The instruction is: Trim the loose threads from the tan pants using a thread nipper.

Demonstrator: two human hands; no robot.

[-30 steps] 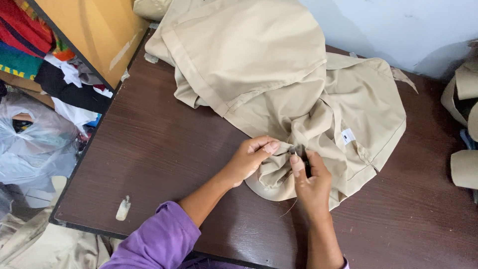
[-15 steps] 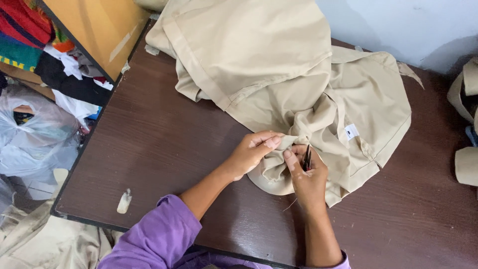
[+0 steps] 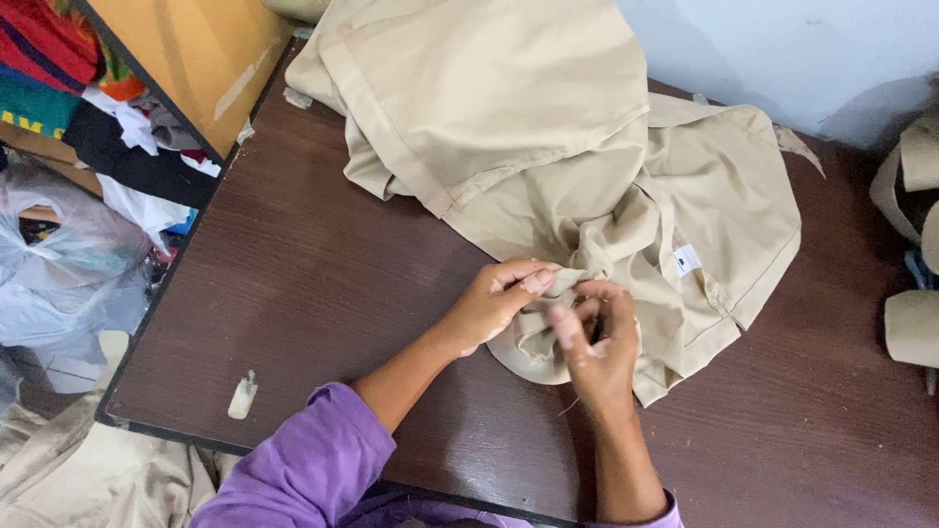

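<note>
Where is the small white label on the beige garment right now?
In the head view, the small white label sits on the crumpled beige fabric garment, right of centre on the dark brown wooden table, just up and right of the right hand.

The person wears a purple long-sleeved top. Its left sleeve point(image 3: 313, 469) is pushed up above the elbow. The right sleeve point(image 3: 657, 515) shows only as a purple cuff edge.

A garment point(image 3: 548, 147) is lying spread across the far half of the surface point(image 3: 323, 284). The left hand point(image 3: 494, 303) and right hand point(image 3: 597, 347) are meeting at its near edge. A small scrap point(image 3: 242, 396) is sitting near the surface's front-left corner. Rolls point(image 3: 915, 244) are lying at the right edge.
</note>
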